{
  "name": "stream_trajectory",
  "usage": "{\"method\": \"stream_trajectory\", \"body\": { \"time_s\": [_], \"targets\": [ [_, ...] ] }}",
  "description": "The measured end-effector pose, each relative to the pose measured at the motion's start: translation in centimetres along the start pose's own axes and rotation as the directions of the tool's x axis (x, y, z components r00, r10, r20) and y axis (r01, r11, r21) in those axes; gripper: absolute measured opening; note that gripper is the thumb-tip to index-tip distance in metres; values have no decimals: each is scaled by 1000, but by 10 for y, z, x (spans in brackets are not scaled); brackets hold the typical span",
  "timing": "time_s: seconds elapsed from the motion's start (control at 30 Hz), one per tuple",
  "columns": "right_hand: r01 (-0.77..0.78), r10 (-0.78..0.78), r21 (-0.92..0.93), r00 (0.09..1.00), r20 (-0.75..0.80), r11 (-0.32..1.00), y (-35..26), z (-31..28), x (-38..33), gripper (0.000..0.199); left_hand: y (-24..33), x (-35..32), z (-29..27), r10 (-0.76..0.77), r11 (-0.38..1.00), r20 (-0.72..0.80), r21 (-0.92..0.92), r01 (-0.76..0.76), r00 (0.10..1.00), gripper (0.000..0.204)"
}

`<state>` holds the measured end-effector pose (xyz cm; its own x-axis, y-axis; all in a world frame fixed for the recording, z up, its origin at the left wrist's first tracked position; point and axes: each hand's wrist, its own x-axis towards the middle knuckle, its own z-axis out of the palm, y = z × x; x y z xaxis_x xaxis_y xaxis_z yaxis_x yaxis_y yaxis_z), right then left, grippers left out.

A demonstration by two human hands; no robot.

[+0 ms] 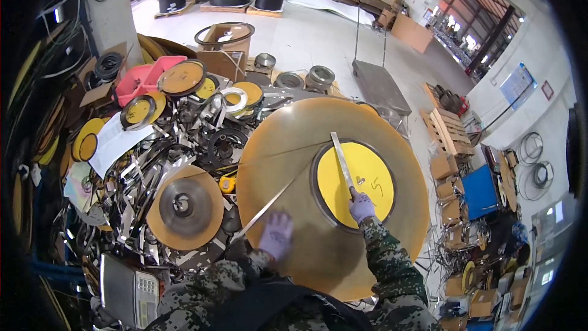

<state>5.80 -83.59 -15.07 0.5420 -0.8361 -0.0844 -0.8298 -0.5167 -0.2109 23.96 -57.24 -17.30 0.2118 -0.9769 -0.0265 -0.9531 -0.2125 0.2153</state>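
Two gloved hands: left (276,235) flat on one big tan disc (288,147), right (361,206) clamped on one metal strip (342,160).

One head-worn fisheye view looks steeply down, close above the large tan disc (331,196); workshop floor (318,37) curves away beyond it.

The broad tan cardboard disc (367,122) offers open surface far and right; left, tangled shiny metal strips (153,165) and a smaller tan reel (184,206) seemingly crowd any passage.
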Motion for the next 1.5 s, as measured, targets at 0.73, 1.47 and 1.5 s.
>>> {"method": "stream_trajectory", "body": {
  "time_s": [0.73, 1.47, 1.5],
  "targets": [
    [33, -34, -13, 999, -29, 999, -1, 3, 3, 49, 29, -56, 26, 196, 933, -3, -308, -188, 981, 62],
    [128, -131, 102, 991, 20, 986, -4, 8, 22, 53, 20, -108, 12, 337, 852, -442, -232, -469, 831, 38],
    [101, -107, 101, 992, 59, 990, -18, 0, 16, 53, 16, -111, 11, 311, 867, -433, -236, -439, 846, 37]
  ]
}}
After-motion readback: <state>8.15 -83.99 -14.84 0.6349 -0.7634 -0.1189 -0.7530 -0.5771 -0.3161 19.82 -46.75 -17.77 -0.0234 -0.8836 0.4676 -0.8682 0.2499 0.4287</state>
